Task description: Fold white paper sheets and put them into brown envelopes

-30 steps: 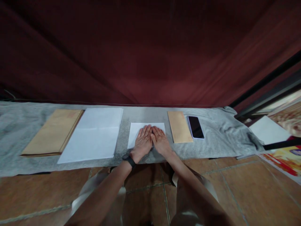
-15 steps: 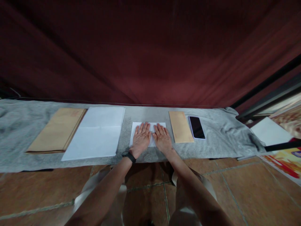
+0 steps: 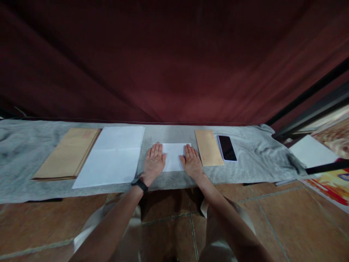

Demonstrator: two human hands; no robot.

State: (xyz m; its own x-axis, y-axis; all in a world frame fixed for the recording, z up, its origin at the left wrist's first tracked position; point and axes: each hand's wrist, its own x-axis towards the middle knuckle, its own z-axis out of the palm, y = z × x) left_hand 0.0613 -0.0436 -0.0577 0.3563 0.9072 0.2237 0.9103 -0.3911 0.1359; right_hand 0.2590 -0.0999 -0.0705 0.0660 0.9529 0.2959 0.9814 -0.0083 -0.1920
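A small white sheet of paper (image 3: 173,157), which looks folded, lies flat in front of me on the grey cloth. Flat across its left end rests my left hand (image 3: 155,161), fingers stretched out, with a dark band on the wrist. My right hand (image 3: 192,161) presses flat on the right end, its thumb pointing inward. Neither hand grips anything. Just right of my right hand is a narrow tan envelope (image 3: 209,148). The paper's two side edges are partly hidden under the hands.
A stack of large white sheets (image 3: 111,156) lies to the left, beside several big brown envelopes (image 3: 65,154). A phone (image 3: 227,148) lies right of the small envelope. Grey cloth (image 3: 261,156) covers the narrow table; a dark red curtain (image 3: 174,72) hangs behind.
My hands have slid apart along the paper, the left one to the left and the right one slightly to the right. The paper's middle is now uncovered.
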